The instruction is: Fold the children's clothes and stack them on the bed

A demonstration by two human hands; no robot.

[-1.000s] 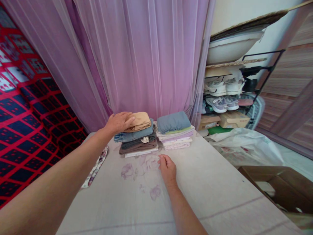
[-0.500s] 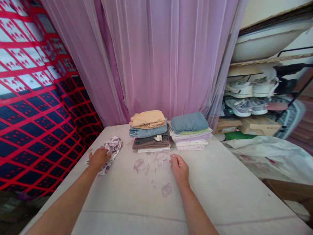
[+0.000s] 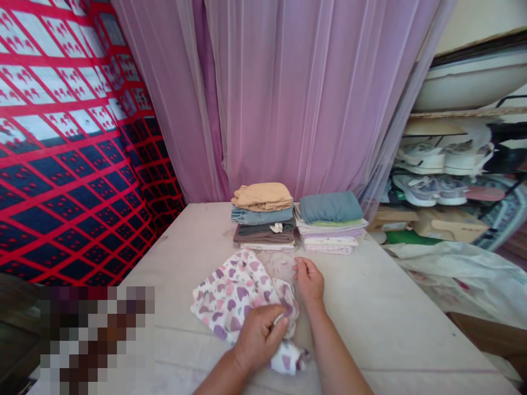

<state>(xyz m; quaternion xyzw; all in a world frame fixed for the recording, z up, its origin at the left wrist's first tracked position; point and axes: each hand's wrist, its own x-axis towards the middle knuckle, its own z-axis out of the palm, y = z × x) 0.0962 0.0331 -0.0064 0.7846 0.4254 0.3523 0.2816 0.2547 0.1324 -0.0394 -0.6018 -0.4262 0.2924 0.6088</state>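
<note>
A white garment with purple and pink heart shapes lies loosely spread on the cloth-covered surface, its exact kind unclear. My left hand is closed on its near right part, pinching the fabric between thumb and fingers. Just right of the garment, my right hand rests with curled fingers and nothing visible in them. Behind the hands stands a stack of folded clothes with tan trousers on top. Beside it is a second folded stack topped by a blue-grey cloth.
A purple curtain hangs behind the stacks. To the left is a red and dark checked cloth. At right, a rack holds grey shoes and cardboard boxes, with a plastic sheet below. The lower left corner is pixelated.
My left hand has brought the heart-print garment from the far left to the middle front, where it is now more spread out. My right hand has stayed near the same spot. The view has shifted slightly.
</note>
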